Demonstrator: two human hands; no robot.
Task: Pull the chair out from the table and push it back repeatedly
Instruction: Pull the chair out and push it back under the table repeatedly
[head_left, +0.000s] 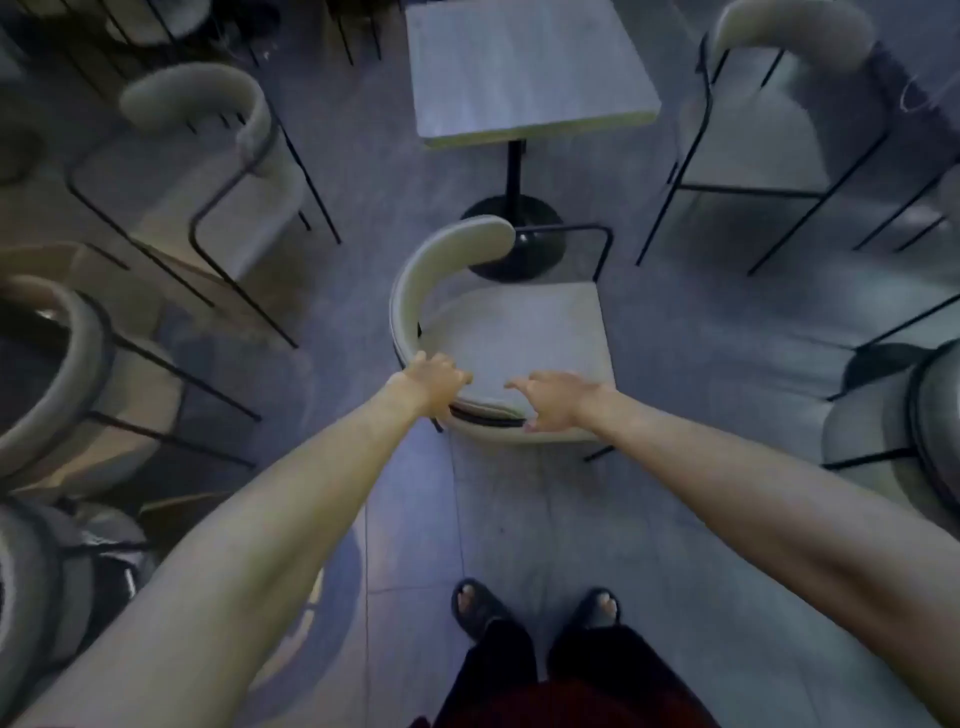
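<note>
My left hand (434, 382) grips the chair (519, 338) backrest, right hand (553, 397) spread open beside it; I should push evenly toward the table (524, 67).

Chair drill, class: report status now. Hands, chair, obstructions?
Left hand gripping backrest, right hand open at its rim. Chair pulled clear of table. Other chairs to both sides, none blocking.

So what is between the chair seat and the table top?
In the head view, only the table's black pedestal base lies between chair seat and table top.
</note>
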